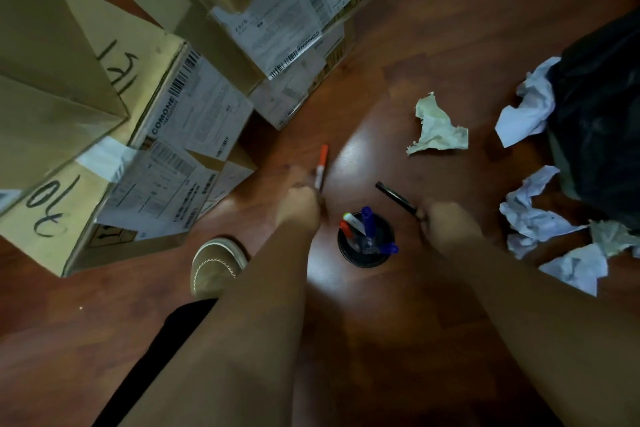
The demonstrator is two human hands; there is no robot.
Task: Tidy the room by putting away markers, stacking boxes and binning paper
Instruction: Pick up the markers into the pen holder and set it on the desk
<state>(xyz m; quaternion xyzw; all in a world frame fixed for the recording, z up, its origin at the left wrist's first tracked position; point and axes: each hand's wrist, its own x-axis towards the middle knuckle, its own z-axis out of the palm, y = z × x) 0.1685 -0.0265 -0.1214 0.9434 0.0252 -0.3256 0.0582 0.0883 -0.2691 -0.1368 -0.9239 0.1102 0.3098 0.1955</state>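
Observation:
My left hand holds an orange-capped marker by its lower end, the cap pointing away from me. My right hand pinches the near end of a black marker that slants up to the left. Between the two hands a black round pen holder stands on the wooden floor, with red, white and blue markers in it. Both hands are blurred.
Stacked cardboard boxes with shipping labels fill the left and top. A black bin bag lies at the right edge, with crumpled white papers beside it and a greenish crumpled sheet further left. My shoe is by the boxes.

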